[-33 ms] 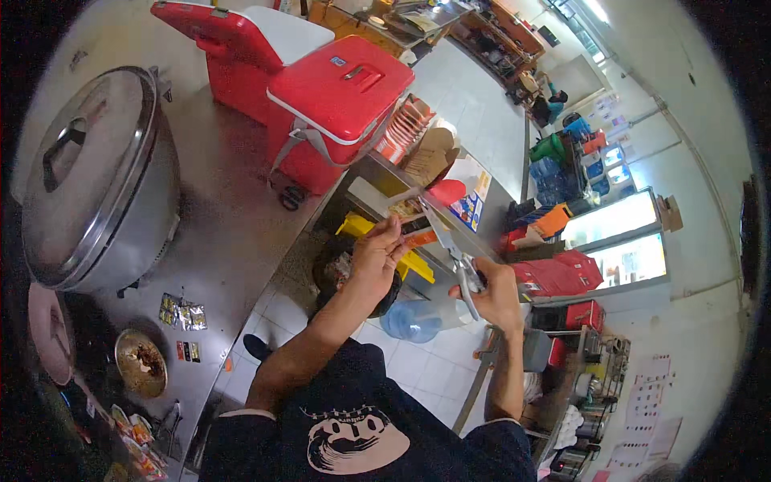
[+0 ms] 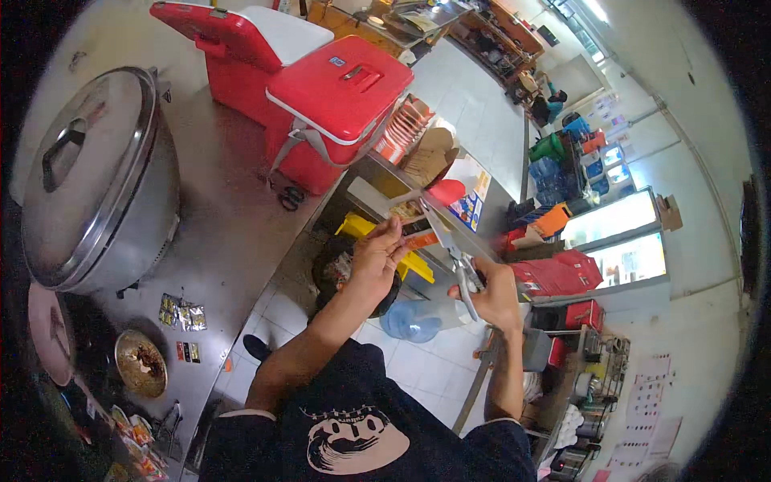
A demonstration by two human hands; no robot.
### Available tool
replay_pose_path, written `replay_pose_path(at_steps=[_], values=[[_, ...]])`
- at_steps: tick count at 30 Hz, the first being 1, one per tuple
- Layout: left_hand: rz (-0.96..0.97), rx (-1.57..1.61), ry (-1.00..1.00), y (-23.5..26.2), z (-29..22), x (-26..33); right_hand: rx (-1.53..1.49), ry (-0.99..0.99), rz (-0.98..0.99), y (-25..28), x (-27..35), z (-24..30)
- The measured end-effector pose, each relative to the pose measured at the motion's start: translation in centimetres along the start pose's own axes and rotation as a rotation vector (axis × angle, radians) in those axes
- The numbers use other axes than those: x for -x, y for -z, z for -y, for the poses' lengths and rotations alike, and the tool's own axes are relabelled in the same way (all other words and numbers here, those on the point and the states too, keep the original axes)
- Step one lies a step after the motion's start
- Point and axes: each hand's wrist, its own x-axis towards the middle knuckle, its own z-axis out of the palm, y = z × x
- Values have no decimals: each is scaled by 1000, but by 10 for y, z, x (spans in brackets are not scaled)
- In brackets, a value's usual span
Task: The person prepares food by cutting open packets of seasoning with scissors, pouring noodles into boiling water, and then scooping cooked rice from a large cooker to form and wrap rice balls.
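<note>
The person's right hand is wrapped around the handles of silver-bladed scissors, held in front of the body beyond the steel table's edge, blades pointing forward and leftward. The left hand is raised beside the blades with thumb and fingertips drawn together; whether they pinch anything thin cannot be told at this size. Below the hands, a large blue water bottle is by the tiled floor. On the table are a lidded metal pot, a red cooler box, and black-handled scissors near it.
</note>
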Motion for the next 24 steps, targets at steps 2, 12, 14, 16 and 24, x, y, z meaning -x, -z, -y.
replay_pose_path(at_steps=[2,12,14,16,24], values=[[-20,9,28,2,5,-1,1,-15,-6,-1,-1,1],[109,-4,78,4,6,-3,-77,-64,-44,-11,3,-10],[54,-45,107,5,11,-4,-50,-66,-28,-8,1,-8],[88,-30,111,5,15,-4,-23,-70,-11,-7,-1,-11],[126,11,126,7,27,-14,-53,-170,8,-11,2,-38]])
